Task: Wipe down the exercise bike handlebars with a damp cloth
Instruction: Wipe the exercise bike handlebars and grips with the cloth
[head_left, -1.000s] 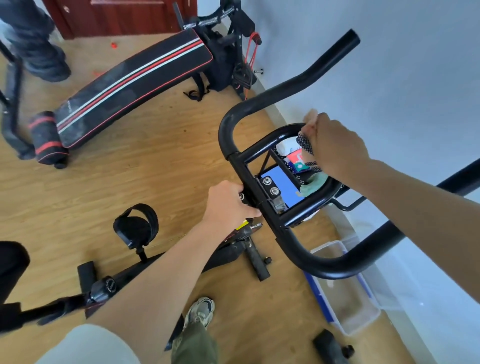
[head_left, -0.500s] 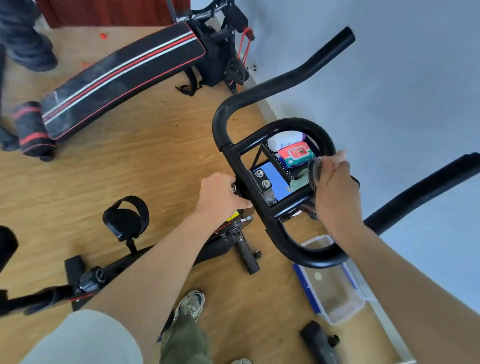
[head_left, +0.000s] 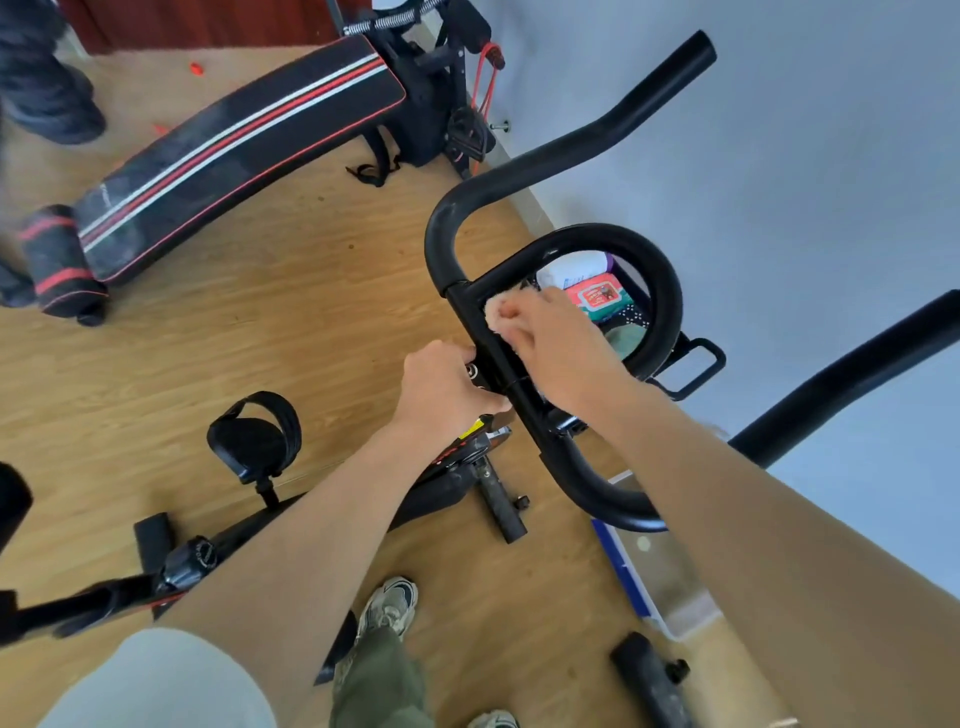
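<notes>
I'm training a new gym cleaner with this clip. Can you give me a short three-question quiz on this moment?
1. True or false: the right hand is on the centre bar of the handlebars.
2. What does the left hand do? A) grips beside the centre bar B) hangs free C) holds the pedal
3. What lies on the floor to the left, beyond the bike?

Key: 1 true. 2 A. 3 A black sit-up bench with red and white stripes.
</notes>
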